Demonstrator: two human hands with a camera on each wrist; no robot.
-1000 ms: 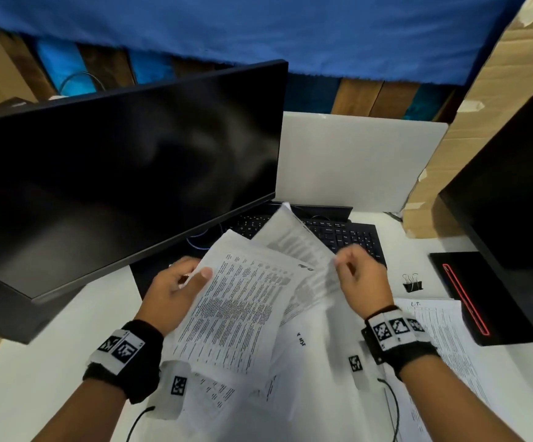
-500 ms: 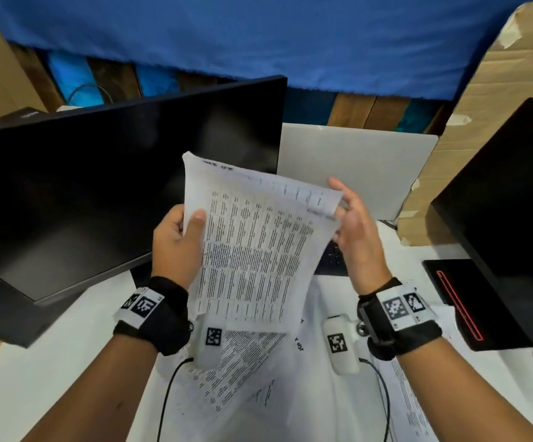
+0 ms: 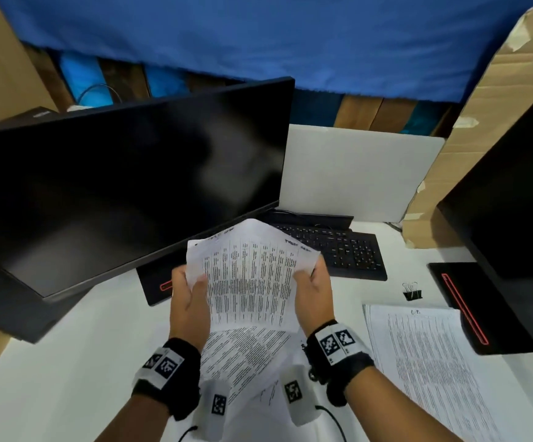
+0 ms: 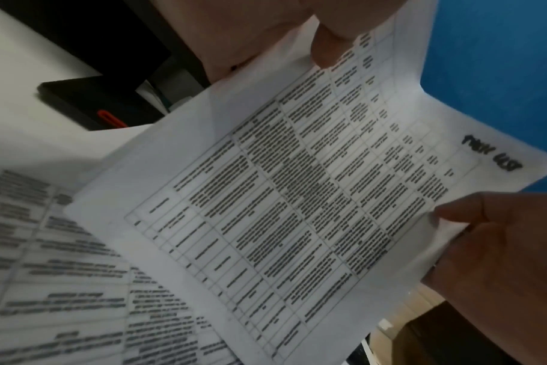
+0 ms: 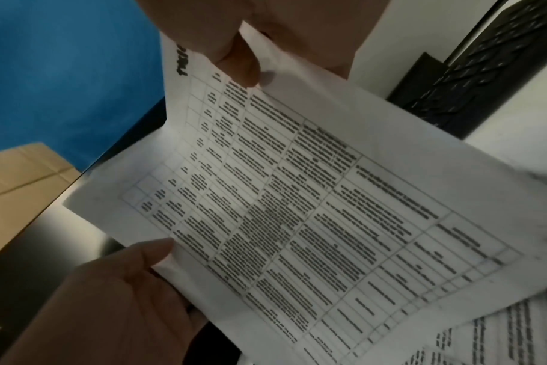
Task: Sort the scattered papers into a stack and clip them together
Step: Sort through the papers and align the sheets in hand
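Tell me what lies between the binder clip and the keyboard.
Only bare white desk separates the binder clip from the keyboard, as the head view shows.

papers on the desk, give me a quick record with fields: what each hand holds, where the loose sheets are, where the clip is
held sheets: printed table pages, raised above the desk, top edge buckled
left hand: grips the left edge, thumb on the front
right hand: grips the right edge
under the hands: loose printed sheets lying askew on the white desk
right pile: flat sheets on the desk
binder clip: black, unused, on the desk beyond the right pile
behind: keyboard
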